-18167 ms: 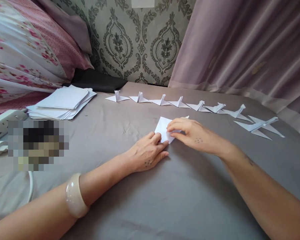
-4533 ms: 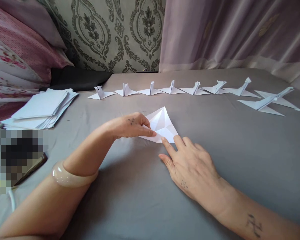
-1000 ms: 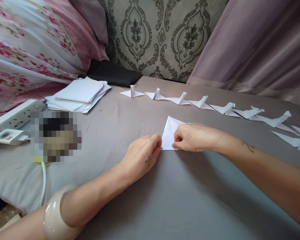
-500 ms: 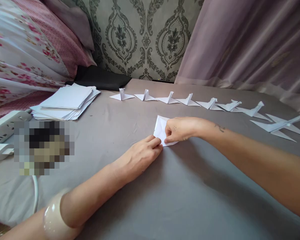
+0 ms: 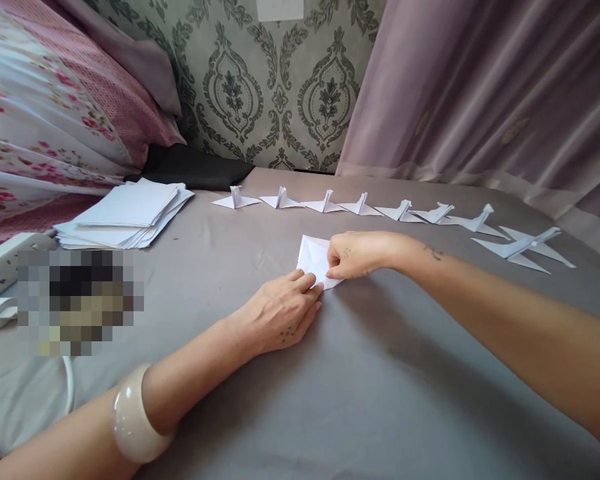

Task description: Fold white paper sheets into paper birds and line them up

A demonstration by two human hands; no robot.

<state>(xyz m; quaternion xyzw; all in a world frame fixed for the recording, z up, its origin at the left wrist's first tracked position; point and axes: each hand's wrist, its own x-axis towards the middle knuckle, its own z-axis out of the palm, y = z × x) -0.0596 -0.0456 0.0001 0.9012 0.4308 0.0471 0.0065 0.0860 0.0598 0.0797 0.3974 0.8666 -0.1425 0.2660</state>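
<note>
A small folded sheet of white paper (image 5: 312, 253) lies flat on the grey cloth between my hands, with creases showing on its top face. At its lower left edge my left hand (image 5: 286, 308) presses down, fingers bent together over the near corner. My right hand (image 5: 358, 255) is closed, its curled fingers and thumb gripping the right side of the sheet. That side is partly hidden under the hand. Beyond my hands runs a row of several white folded-paper birds (image 5: 327, 203), standing with their wings spread.
At the back left is a stack of white paper sheets (image 5: 125, 205), near a black flat item (image 5: 195, 167). A white power strip (image 5: 15, 260) and a blurred-out patch (image 5: 83, 300) with a white cable (image 5: 69, 387) lie left. A purple curtain (image 5: 430, 93) hangs at the right.
My left hand has turned slightly, so more of its back and side shows. The right hand still grips the paper's right side. The whole view has shifted a little.
</note>
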